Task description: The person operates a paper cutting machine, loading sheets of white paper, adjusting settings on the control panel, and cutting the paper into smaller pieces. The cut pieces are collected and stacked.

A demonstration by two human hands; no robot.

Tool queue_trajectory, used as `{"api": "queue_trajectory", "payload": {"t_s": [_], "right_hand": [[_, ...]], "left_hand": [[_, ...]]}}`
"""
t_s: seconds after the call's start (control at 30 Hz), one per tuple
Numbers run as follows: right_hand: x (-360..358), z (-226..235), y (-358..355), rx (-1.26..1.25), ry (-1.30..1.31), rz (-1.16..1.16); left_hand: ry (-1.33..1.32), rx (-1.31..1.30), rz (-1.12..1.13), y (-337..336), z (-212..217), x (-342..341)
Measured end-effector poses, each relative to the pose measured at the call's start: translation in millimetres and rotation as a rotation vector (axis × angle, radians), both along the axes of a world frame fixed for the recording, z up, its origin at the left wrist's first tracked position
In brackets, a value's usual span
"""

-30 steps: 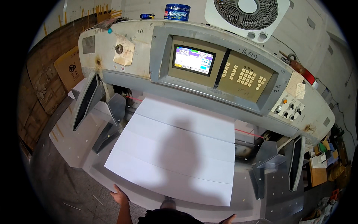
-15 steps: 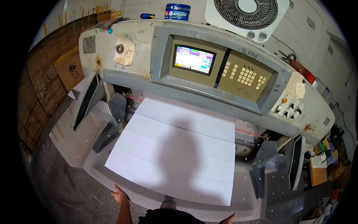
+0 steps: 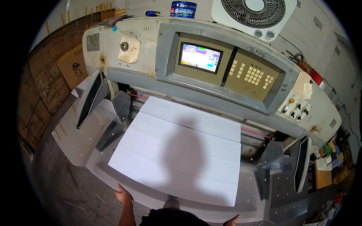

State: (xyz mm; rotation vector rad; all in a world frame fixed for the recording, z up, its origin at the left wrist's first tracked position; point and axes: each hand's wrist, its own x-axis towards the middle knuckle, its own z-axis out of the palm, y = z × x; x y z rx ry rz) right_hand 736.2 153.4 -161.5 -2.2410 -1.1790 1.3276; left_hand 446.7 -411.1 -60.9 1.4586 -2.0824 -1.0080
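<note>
A wide stack of white paper sheets (image 3: 181,150), laid in several overlapping strips, lies on the grey table (image 3: 81,141) of a large paper cutting machine. My left hand (image 3: 123,194) rests at the table's front edge, just below the stack's near left corner, with its fingers against the edge. Only the fingertips of my right hand (image 3: 232,220) show at the bottom of the view, at the table's front edge under the stack's near right corner. My shadow falls across the paper.
Behind the paper stands the machine's control panel with a lit screen (image 3: 200,57), a keypad (image 3: 254,74) and knobs (image 3: 295,108). Grey side guards (image 3: 91,98) flank the table. A white fan (image 3: 253,13) sits on top. Cardboard (image 3: 73,67) leans at the left; clutter (image 3: 330,165) fills the right.
</note>
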Motion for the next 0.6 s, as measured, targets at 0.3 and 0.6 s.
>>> {"api": "queue_trajectory", "payload": {"t_s": [0.3, 0.6], "right_hand": [[-39.7, 104.7, -62.3, 0.099, -0.108, -0.105], [-26.9, 71.4, -45.4, 0.006, -0.056, 0.014]], "left_hand": [[0.017, -0.004, -0.023, 5.5, 11.4, 0.7], [0.033, 0.011, -0.056, 1.7, 5.1, 0.6]]}}
